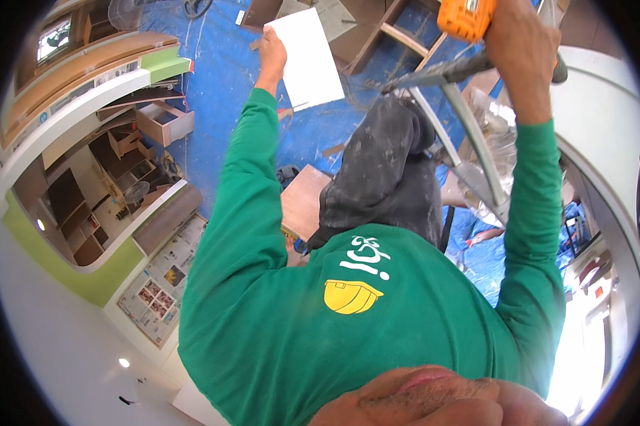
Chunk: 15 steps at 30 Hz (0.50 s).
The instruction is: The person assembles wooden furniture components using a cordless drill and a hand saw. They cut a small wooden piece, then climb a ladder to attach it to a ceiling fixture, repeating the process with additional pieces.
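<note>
My left hand (271,55) grips a flat white rectangular board (310,64) by its left edge and holds it out over the floor. At the upper right, my right hand (522,53) is closed on an orange power tool (466,20), partly cut off by the upper edge of the view. Its fingertips are mostly hidden, and the tool's kind does not show. Below that hand runs a dark padded bar (440,75) on a grey metal frame (472,124). My dark, dusty trouser leg (376,163) is beside the frame.
Blue sheeting (224,64) covers the floor. An open brown cabinet frame (384,39) lies beyond the board. Left of me is a low wall with an opening (57,160) and a loose drawer (165,122). A wooden panel (307,202) is by my leg, and clear plastic wrapping (494,117) is at right.
</note>
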Each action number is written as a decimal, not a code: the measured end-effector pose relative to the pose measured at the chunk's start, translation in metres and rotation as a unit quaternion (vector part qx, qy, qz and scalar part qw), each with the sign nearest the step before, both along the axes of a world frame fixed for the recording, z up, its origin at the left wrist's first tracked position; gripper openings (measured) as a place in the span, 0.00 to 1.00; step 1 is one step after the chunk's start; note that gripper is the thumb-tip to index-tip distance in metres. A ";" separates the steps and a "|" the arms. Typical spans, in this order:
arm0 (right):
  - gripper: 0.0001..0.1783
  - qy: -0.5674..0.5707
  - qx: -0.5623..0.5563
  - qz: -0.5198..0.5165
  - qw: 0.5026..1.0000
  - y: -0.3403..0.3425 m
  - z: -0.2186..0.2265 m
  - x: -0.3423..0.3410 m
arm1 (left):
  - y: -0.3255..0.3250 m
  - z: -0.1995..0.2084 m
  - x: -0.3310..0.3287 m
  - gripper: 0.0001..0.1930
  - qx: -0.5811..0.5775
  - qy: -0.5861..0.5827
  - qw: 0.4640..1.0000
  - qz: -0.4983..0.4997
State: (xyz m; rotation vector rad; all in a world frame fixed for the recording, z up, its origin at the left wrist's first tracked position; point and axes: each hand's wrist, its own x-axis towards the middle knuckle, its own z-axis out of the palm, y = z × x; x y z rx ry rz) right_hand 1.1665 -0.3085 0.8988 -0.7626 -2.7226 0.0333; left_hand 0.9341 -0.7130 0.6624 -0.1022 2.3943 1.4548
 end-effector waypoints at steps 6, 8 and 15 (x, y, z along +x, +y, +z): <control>0.23 -0.087 -0.024 -0.004 0.996 0.012 0.000 0.003 | -0.043 0.013 0.036 0.34 0.001 0.049 0.998 0.046; 0.23 -0.108 -0.041 -0.020 0.993 0.007 0.010 0.004 | -0.078 0.018 0.044 0.33 0.017 0.081 0.995 0.052; 0.25 -0.087 -0.040 -0.022 0.995 -0.008 -0.005 -0.002 | -0.241 0.060 0.084 0.33 0.046 0.055 0.985 0.157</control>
